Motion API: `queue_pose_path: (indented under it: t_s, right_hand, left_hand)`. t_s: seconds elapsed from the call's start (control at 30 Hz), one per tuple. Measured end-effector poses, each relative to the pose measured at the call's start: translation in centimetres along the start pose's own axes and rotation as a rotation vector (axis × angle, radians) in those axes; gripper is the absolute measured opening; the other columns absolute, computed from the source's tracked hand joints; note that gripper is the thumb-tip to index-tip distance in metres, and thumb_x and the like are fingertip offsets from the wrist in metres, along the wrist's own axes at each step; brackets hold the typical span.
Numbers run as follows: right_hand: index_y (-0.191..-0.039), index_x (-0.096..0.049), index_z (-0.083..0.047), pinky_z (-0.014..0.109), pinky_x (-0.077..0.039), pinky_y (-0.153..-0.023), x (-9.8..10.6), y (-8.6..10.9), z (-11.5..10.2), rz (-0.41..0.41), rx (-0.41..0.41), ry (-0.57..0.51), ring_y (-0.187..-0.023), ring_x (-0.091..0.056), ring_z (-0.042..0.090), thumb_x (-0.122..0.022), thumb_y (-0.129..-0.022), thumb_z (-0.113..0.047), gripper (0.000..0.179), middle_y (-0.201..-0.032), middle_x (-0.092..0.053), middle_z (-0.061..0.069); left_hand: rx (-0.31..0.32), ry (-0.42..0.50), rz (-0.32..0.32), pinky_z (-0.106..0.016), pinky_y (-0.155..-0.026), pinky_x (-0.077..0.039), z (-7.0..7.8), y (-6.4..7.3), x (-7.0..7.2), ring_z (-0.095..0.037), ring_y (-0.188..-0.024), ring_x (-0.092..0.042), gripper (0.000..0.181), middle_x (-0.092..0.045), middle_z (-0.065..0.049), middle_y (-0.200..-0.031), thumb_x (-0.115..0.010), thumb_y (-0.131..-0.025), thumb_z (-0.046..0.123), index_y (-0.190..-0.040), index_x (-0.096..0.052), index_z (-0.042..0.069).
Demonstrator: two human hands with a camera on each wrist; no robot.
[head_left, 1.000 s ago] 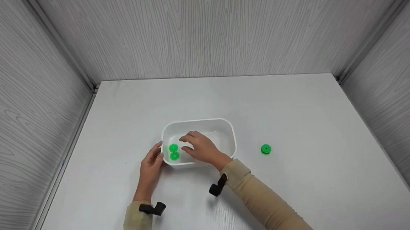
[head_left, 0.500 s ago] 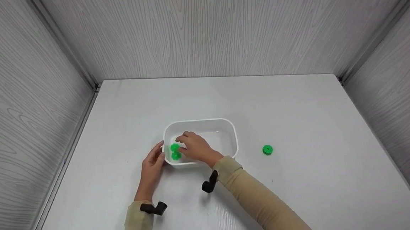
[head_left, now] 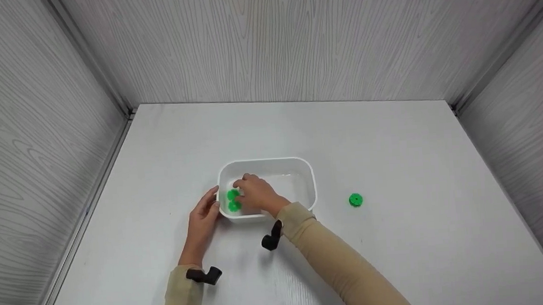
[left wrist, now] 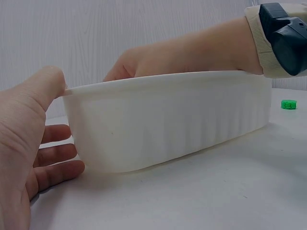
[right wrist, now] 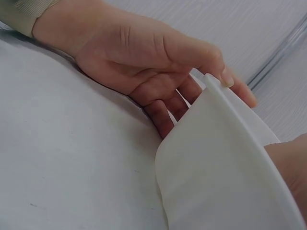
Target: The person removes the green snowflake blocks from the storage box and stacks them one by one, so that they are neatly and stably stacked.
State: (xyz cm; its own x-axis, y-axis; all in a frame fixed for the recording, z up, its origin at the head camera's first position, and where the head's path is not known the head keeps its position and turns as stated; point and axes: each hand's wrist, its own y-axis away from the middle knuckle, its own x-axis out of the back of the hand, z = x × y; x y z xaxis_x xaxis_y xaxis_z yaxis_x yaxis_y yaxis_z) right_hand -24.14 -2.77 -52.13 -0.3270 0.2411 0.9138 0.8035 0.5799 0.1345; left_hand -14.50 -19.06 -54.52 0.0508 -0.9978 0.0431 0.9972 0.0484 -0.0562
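A white plastic tub [head_left: 295,159] stands on the table; two bright green, flower-edged discs [head_left: 233,206] lie side by side at its left end. My left hand [head_left: 203,220] holds that end from outside. In the left wrist view its thumb rests on the tub's rim, with the other fingers bent against the outer wall; the right wrist view also shows this left hand [right wrist: 153,62]. My right hand [head_left: 256,193] is inside the tub, thumb and forefinger at the green discs. Whether they pinch a disc cannot be seen, as the wall hides the fingertips in both wrist views.
A thick green notched piece [head_left: 355,199] with a small hole in its middle lies on the white table [head_left: 423,237], right of the tub. Grey wood-grain panels [head_left: 264,39] enclose the back and both sides. Each sleeve cuff carries a black camera mount [head_left: 271,237].
My right hand has moved left inside the tub, down to the green discs, its thumb now overlapping them. The left hand keeps its place on the tub's end. The head view has shifted slightly.
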Motion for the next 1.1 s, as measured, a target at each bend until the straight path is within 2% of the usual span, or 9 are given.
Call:
queue_pose_path:
  t_s: [0.2,0.5,0.8,1.03,1.1]
  right_hand:
    - [-0.125,-0.059,-0.015,0.032,-0.042,-0.088,-0.3,-0.3,0.1,-0.009,0.016,0.042,-0.103,-0.049,0.019,-0.062,-0.09,-0.022,0.036,-0.114,-0.054,0.006]
    - [-0.128,-0.058,-0.019,0.032,-0.04,-0.086,-0.4,-0.6,-0.2,-0.06,-0.018,0.044,-0.1,-0.042,0.018,-0.06,-0.091,-0.027,0.037,-0.113,-0.049,0.004]
    - [-0.124,-0.061,-0.021,0.031,-0.038,-0.086,-0.7,-0.8,-0.1,-0.045,-0.037,0.025,-0.097,-0.039,0.017,-0.06,-0.092,-0.027,0.033,-0.111,-0.047,0.003]
    - [-0.12,-0.061,-0.019,0.033,-0.038,-0.089,-0.9,-0.9,0.1,-0.044,-0.056,-0.038,-0.102,-0.039,0.018,-0.06,-0.091,-0.027,0.03,-0.114,-0.045,0.004]
    - [-0.118,-0.06,-0.019,0.032,-0.038,-0.088,-1.0,-0.9,0.3,-0.041,-0.049,-0.03,-0.103,-0.039,0.018,-0.06,-0.091,-0.028,0.029,-0.114,-0.045,0.005]
  left_hand:
    - [-0.022,0.01,-0.009,-0.023,-0.086,-0.046,0.0,0.0,0.1,-0.035,-0.117,-0.048,0.043,-0.049,-0.022,-0.13,-0.05,-0.097,0.014,-0.139,-0.044,0.009]
    - [-0.001,-0.009,0.002,-0.023,-0.088,-0.045,0.0,0.0,0.0,-0.033,-0.118,-0.048,0.043,-0.049,-0.02,-0.131,-0.05,-0.097,0.016,-0.139,-0.044,0.011]
    - [0.02,-0.032,0.007,-0.021,-0.09,-0.044,0.0,-0.1,-0.1,-0.028,-0.119,-0.048,0.043,-0.05,-0.016,-0.132,-0.05,-0.097,0.016,-0.139,-0.045,0.013]
    - [-0.003,-0.013,0.033,-0.023,-0.09,-0.044,-2.7,-0.8,0.2,-0.022,-0.116,-0.05,0.04,-0.052,-0.011,-0.129,-0.052,-0.096,0.023,-0.136,-0.048,0.024]
    - [-0.012,-0.028,0.046,-0.023,-0.088,-0.045,-2.7,-0.9,0.1,-0.022,-0.114,-0.052,0.039,-0.054,-0.01,-0.127,-0.052,-0.096,0.022,-0.135,-0.05,0.025]
